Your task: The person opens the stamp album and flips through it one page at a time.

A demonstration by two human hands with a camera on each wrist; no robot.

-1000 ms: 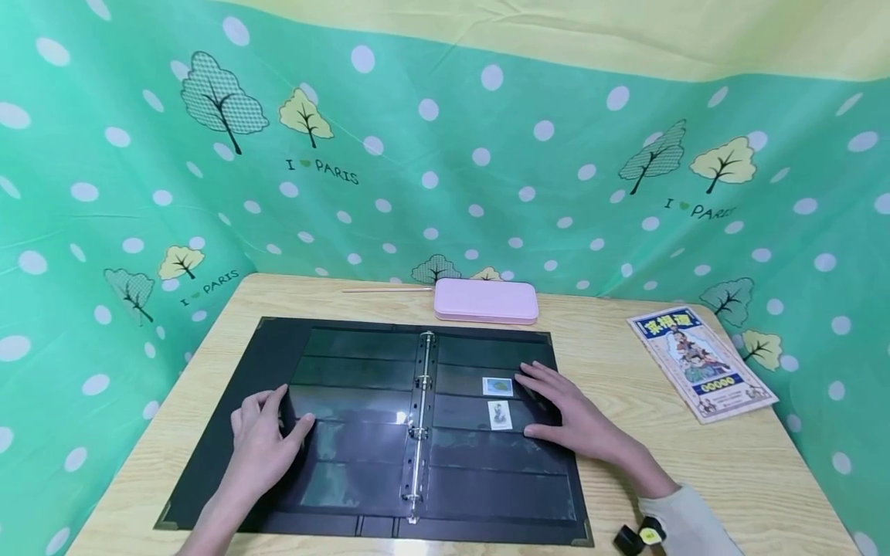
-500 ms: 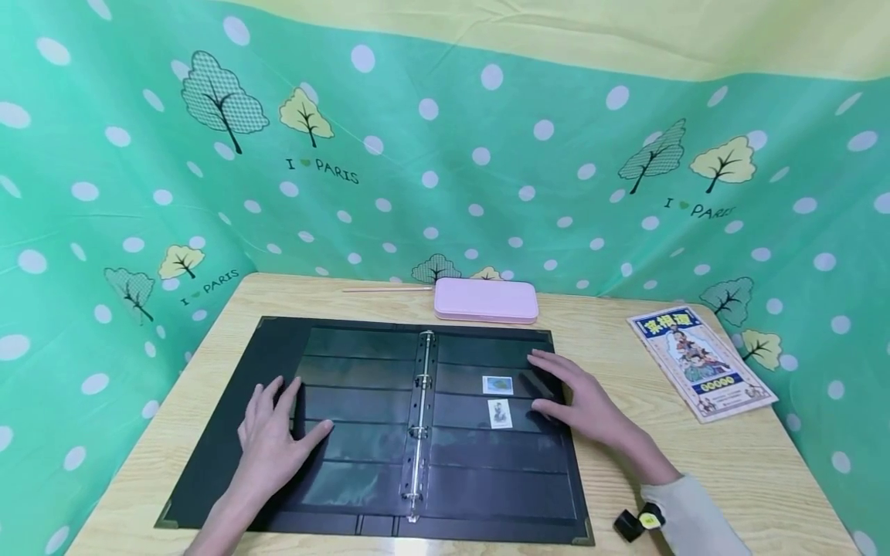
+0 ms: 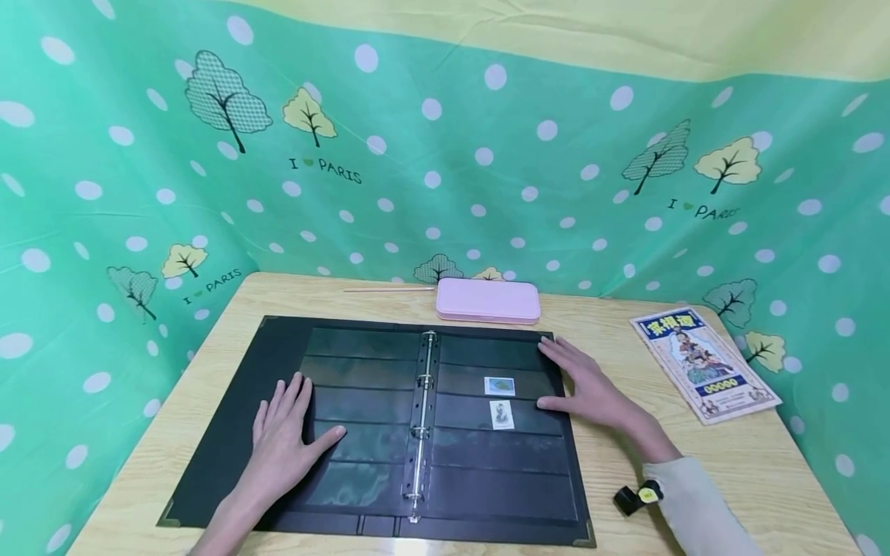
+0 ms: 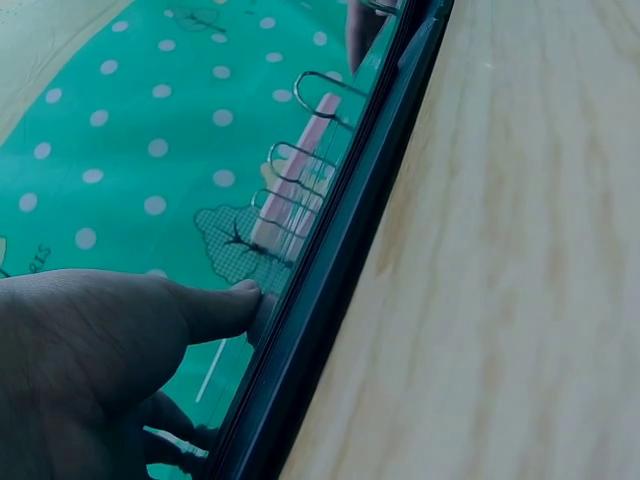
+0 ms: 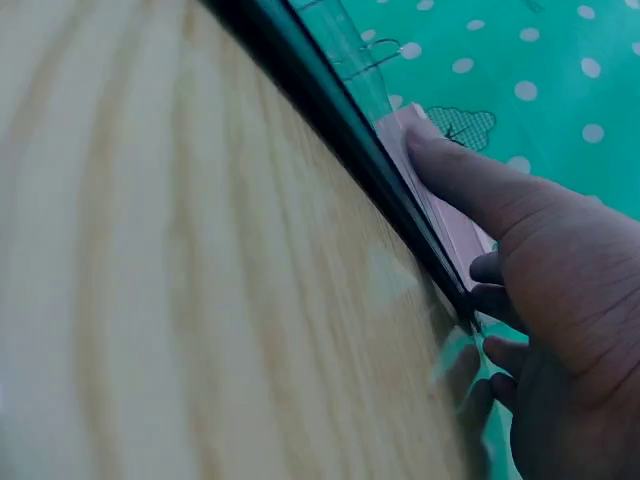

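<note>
A black ring-bound stamp album lies spread on the wooden table, its metal rings running down the middle. Two small stamps sit on the right page: a blue landscape one and, just below, a pale upright one. My left hand rests on the left page, fingers extended and thumb spread toward the rings. At the album's right edge, my right hand has its fingertips and thumb over the page border, holding nothing. The left wrist view shows the left hand low over the album's surface.
Behind the album are a pink case and a thin stick. A printed booklet lies at the right of the table. Green dotted cloth hangs along the back and sides.
My left hand has shifted right across the left page, its fingers straighter than before. The right hand has drawn back rightward and slightly up, from beside the stamps to the album's edge.
</note>
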